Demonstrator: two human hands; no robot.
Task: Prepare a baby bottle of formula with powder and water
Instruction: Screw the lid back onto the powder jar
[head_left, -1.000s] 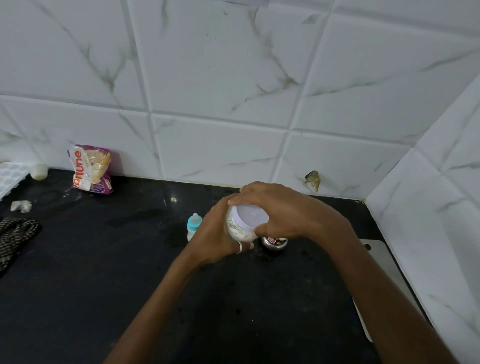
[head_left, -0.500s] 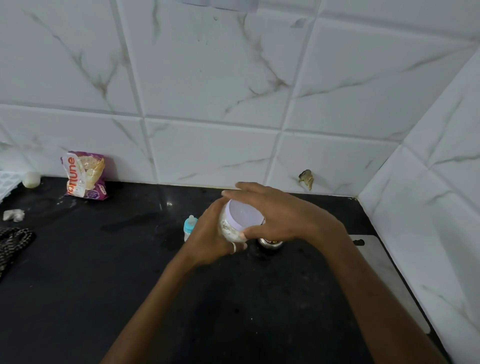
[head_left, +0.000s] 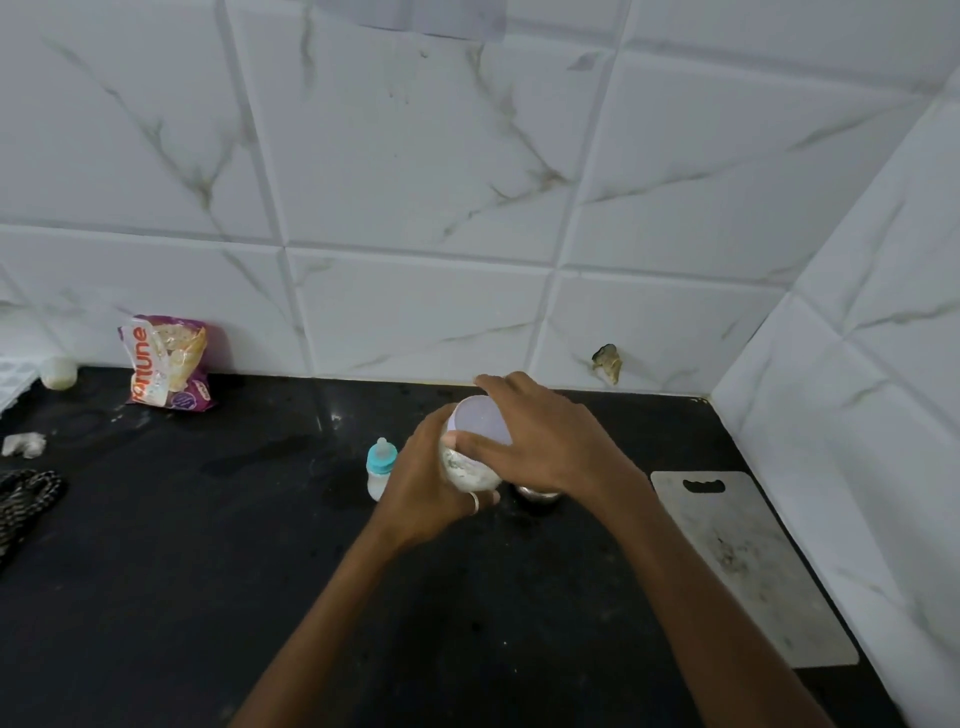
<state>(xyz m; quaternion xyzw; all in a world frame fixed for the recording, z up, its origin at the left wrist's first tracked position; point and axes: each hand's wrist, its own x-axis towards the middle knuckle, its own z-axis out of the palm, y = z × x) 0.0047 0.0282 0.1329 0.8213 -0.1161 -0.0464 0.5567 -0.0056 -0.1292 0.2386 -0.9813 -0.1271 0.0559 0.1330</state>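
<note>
Now, jar (head_left: 470, 470): held off the counter (head_left: 208, 571) between both hands, about centre of view, tilted w/ its top toward us; white powder shows thru the clear wall.
Lid (head_left: 480, 421): pale, round, on the jar; we can't tell if it's loose or tight.
Left hand (head_left: 426, 493): fingers curled round the jar body from its 8 o'clock side; ring (head_left: 474, 503) on one finger.
Right hand (head_left: 550, 441): over the lid from 3 o'clock, thumb on the near rim, fingers spread across the far rim, clamped on it.
Baby bottle (head_left: 381, 467): upright on the counter at 9 o'clock of the jar, just beside our left hand, teal collar and teat on.
Metal cup (head_left: 537, 493): at 4 o'clock of the jar, mostly hidden under our right hand.
Handling, jar: prob. light plastic, stiff, smooth, so slippery; we'd grip mid-body and turn the lid by its rim, then level it, since powder spills easily.
Handling, bottle: small, narrow, likely tippy; we'd hold it by the body below the collar.
Writing: packet (head_left: 166, 364) at 10 o'clock, by the wall, reads "Fortune" sideways; small print unreadable. No label legible on jar or bottle.
Cutting board (head_left: 748, 566): flat at 4 o'clock, no text.
</note>
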